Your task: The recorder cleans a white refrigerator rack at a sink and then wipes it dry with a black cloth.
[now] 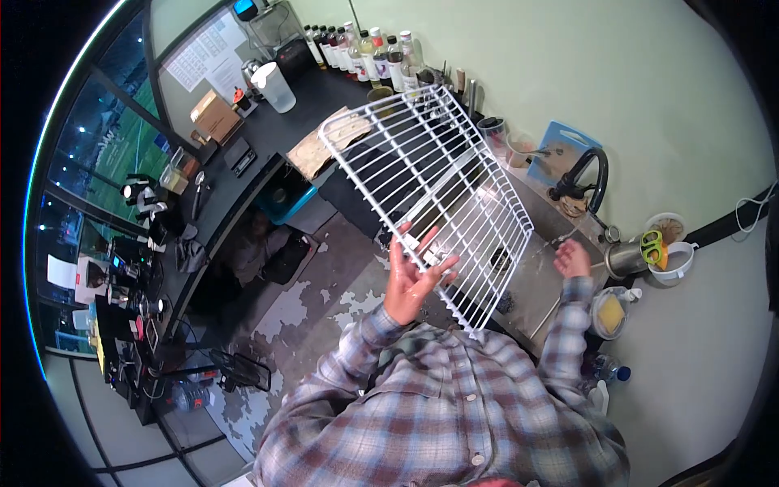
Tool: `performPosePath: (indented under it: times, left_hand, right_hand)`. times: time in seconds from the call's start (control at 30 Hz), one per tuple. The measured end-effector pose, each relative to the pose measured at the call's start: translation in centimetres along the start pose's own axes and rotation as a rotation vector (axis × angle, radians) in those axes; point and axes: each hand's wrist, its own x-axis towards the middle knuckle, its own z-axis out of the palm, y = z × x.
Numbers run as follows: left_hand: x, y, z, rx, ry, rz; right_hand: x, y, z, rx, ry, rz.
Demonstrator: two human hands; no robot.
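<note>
My left hand (414,277) grips the near left edge of a white wire rack (426,195), with fingers through and around its bars. The rack is tilted over a stainless steel sink (529,274), whose drain shows through the bars. To the right of the rack, my right hand (572,259) is over the sink with its fingers slightly curled and nothing seen in it. Water (557,239) appears to splash beside it, below a black faucet (593,176). Part of the sink and of the counter lies hidden behind the rack.
A blue cutting board (563,149) leans on the wall behind the faucet. To the right stand a metal cup (624,262), green-handled scissors (652,248) and a tub with a yellow sponge (610,313). Syrup bottles (380,61), a plastic pitcher (277,88) and a cardboard box (216,115) line the dark counter.
</note>
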Motion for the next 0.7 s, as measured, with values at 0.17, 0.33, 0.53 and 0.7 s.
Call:
performPosePath:
  times: [0.17,0.33,0.53,0.7]
  left_hand:
    - [0.7,-2.3,2.4,0.127,-0.019,0.094]
    - [0.3,-5.4,3.4,0.276,-0.006,0.251]
    - [-1.0,-8.1,3.2,0.221,-0.133,0.099]
    - [-1.3,-7.8,2.9,0.743,-0.28,0.304]
  right_hand:
    - [-6.8,1.3,6.1,-0.512,-0.262,0.024]
    - [-11.4,-2.6,12.8,-0.591,-0.406,-0.331]
    - [-14.4,-6.7,19.3,-0.436,-0.574,-0.39]
    - [-16.1,-8.9,21.8,-0.232,-0.612,-0.38]
